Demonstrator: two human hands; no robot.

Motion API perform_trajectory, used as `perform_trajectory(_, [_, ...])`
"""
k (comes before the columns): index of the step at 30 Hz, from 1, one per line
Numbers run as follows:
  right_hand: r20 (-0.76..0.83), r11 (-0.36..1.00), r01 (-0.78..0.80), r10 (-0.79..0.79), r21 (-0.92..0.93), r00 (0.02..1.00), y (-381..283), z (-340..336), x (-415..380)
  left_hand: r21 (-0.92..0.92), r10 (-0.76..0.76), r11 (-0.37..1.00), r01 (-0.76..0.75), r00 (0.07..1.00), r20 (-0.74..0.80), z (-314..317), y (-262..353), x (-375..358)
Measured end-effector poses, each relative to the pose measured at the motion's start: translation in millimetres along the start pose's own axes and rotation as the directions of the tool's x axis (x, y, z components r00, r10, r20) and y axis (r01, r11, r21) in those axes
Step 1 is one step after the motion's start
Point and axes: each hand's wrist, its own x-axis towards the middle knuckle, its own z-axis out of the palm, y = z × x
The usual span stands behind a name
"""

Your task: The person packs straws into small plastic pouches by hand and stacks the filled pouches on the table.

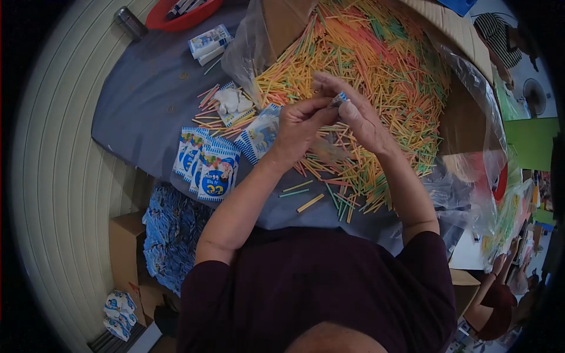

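My left hand (298, 128) has its fingers pinched together at a small blue-and-white printed packet (339, 99). My right hand (363, 120) holds the same packet between thumb and fingers, its fingertips stretched out and slightly blurred. Most of the packet is hidden by the hands. Just below them is a blurred, see-through shape I cannot make out. Under my left wrist lie flat printed packets (259, 134), and nearer me a fanned pile of blue-and-white packets (218, 170). Thin coloured sticks (353, 56) fill the large plastic-lined carton beyond my hands and spill onto the table.
A grey cloth covers the table (138, 117). Toward the back left are a red bowl (182, 20), a dark metal cylinder (130, 23) and wrapped packets (210, 42). A crumpled white piece (233, 101) lies among sticks. Below left stands a carton of blue packets (170, 235). Other people are at right.
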Motion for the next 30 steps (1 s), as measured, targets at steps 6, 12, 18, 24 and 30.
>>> perform_trajectory(6, [-0.246,0.890,0.160,-0.056,0.426,0.968,-4.6,1.9,-0.3,0.077,0.032,0.997,-0.024,0.995,-0.097,-24.8,14.8,-36.1])
perform_trajectory(12, [-0.009,0.970,0.215,-0.217,-0.117,0.976,-31.8,28.0,-25.0,0.290,0.267,0.915,-0.281,0.960,0.087,-28.9,39.1,-69.7])
perform_trajectory(18, [0.077,0.922,0.305,-0.295,-0.237,0.952,-39.1,45.9,-38.1,0.659,0.394,0.637,-0.401,0.903,0.168,-33.9,36.5,-88.3])
perform_trajectory(24, [0.026,0.942,0.134,-0.132,-0.307,0.991,-33.2,36.4,-40.5,0.741,0.439,0.519,-0.426,0.877,0.197,-46.3,41.5,-101.4])
perform_trajectory(30, [-0.149,0.643,-0.183,0.108,-0.744,0.983,29.2,-11.4,-25.7,0.732,0.465,0.520,-0.440,0.865,0.190,-48.6,39.0,-99.3])
